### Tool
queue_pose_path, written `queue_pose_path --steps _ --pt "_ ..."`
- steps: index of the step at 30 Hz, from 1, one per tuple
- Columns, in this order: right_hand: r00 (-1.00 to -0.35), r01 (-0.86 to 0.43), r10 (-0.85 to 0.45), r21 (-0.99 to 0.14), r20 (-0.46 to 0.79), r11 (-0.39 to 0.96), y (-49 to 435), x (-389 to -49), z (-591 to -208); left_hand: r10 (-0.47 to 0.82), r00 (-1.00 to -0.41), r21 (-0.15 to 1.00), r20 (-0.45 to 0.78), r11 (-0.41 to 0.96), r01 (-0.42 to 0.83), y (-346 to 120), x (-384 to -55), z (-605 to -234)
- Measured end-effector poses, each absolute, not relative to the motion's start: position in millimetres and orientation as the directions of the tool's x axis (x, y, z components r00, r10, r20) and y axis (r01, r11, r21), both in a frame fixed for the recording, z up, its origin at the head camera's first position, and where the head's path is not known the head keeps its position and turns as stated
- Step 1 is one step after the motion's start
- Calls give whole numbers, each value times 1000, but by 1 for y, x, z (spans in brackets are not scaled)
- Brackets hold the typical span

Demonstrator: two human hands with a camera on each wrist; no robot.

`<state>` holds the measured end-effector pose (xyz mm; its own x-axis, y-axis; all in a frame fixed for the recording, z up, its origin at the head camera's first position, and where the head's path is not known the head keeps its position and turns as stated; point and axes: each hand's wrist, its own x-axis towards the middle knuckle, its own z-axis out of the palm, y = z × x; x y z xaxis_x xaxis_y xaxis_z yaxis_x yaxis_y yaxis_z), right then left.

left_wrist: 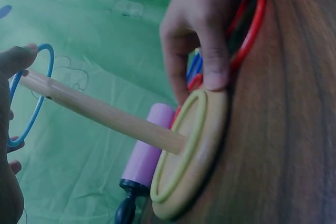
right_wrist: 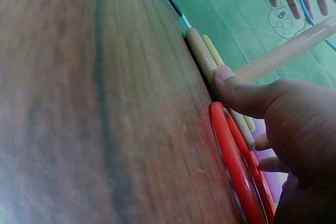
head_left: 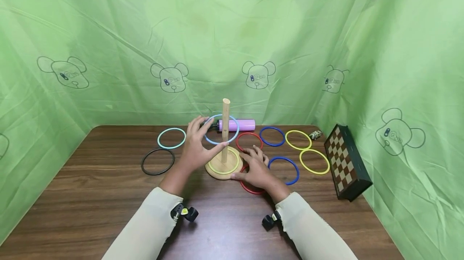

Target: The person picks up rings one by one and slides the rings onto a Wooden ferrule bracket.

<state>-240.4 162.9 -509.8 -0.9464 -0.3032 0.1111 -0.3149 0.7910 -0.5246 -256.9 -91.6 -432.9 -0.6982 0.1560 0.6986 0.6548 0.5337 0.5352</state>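
A wooden peg (head_left: 225, 121) stands upright on a round wooden base (head_left: 214, 172). Flat on the base, a pale yellow-green ring (left_wrist: 195, 116) surrounds the peg's foot. My left hand (head_left: 197, 147) holds a light blue ring (head_left: 237, 132) by its edge, thumb and fingers spread along it. High up near the peg's top, that ring appears around the peg in the head view. On the right side, my right hand (head_left: 256, 169) grips the edge of the base, its thumb on the near rim. Partly hidden beneath this hand is a red ring (right_wrist: 231, 150).
Left of the base lie a turquoise ring (head_left: 158, 139) and a black ring (head_left: 142, 165). Another red ring (head_left: 237, 141), blue rings (head_left: 298, 173) and yellow rings (head_left: 328, 165) lie rightward. Behind the peg is a purple pump (head_left: 246, 125); a checkered board box (head_left: 342, 159) stands far right.
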Motion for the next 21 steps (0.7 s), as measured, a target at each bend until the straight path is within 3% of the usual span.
queue_pose_path --steps 21 --pt "-942 -328 -312 -532 122 781 162 -239 -508 338 -755 518 563 567 640 -100 -260 -495"
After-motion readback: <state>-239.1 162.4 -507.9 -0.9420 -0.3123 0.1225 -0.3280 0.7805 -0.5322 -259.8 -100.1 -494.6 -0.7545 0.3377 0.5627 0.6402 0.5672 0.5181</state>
